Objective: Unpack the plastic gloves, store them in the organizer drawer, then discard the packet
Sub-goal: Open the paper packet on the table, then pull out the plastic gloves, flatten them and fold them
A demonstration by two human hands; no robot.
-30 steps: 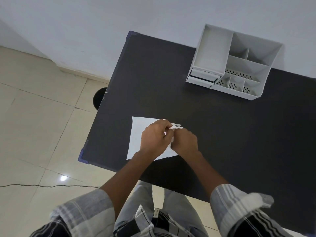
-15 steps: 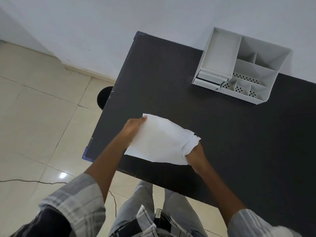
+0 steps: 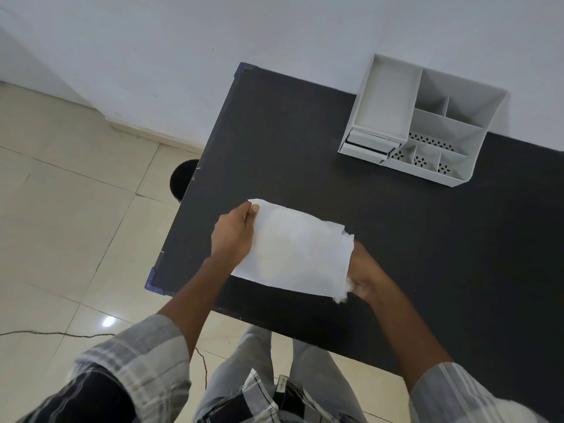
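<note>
A white paper packet is held flat above the near left part of the black table. My left hand grips the packet's left edge. My right hand is at the packet's torn right end, fingers partly hidden beneath it, pinching a bit of pale plastic at the lower corner. The gloves themselves are not clearly visible. The white desk organizer stands at the table's far right against the wall, its small drawer at the lower left front, looking slightly pulled out.
A dark round bin stands on the tiled floor beside the table's left edge. A thin cable lies across the floor at lower left. The wall runs directly behind the table and organizer.
Both hands were together tearing at the packet on the table a second ago. Since then they have spread apart and lifted it, left hand on the left edge, right hand at the torn end.
</note>
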